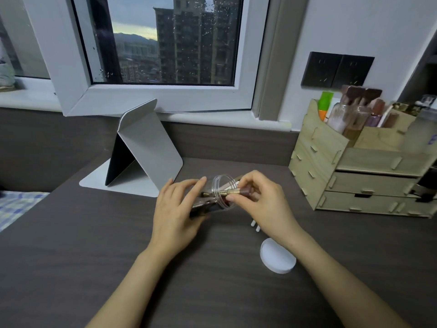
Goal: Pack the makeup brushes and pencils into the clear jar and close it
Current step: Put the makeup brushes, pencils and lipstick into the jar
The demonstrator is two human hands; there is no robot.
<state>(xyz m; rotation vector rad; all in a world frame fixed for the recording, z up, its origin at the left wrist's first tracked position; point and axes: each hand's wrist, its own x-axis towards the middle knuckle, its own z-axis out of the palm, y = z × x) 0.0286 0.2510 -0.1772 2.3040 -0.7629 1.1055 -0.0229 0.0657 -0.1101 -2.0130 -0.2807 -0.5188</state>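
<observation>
Fingers of right hand (260,200) pinch brush (233,192) at jar (218,195) mouth; left hand (175,209) grips jar.

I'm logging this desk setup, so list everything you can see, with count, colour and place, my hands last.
clear jar: one, transparent, tipped on its side at desk centre, mouth facing right
brush: one, gold and brown, partly through the jar mouth; more dark items inside, count unclear
white lid: one, flat on the desk, near right of the jar
white sticks: two ends showing below the right hand
folding mirror stand: one, grey-white, rear left of desk
wooden organiser: one, pale wood, with drawers, right, holding bottles and brushes
wall sockets: two, black, on the right wall
window: one, white frame, behind the desk
desk: one, dark brown
left hand: steadies the jar
right hand: pinches the brush
</observation>
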